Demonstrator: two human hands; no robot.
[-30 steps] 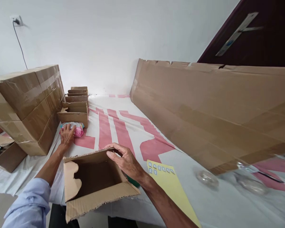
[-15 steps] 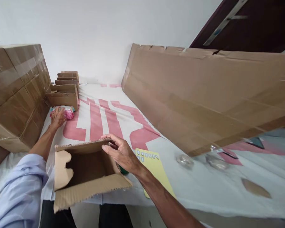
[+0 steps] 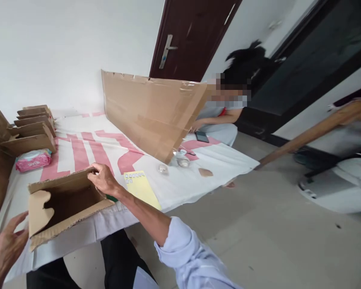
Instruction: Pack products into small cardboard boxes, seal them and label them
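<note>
An open-topped cardboard box with a scalloped flap stands at the table's near edge, its inside dark and bare. My right hand grips the far right rim of the box, thumb toward the inside. Beside the box's left end is my left hand, fingers apart and holding nothing; whether a fingertip touches the cardboard I cannot tell. A pink pack of wet wipes lies beyond the box, in front of a row of smaller cardboard boxes. Something green shows partly behind my right wrist.
A yellow sheet with small drawn shapes lies right of the box. A large cardboard panel stands across the white cloth. Small clear-wrapped items and a phone lie near a seated person. A wooden bar slants at right.
My left hand has let go of the wet wipes and come back to the box's left end. My right hand still holds the rim. The view has swung right, showing the other person.
</note>
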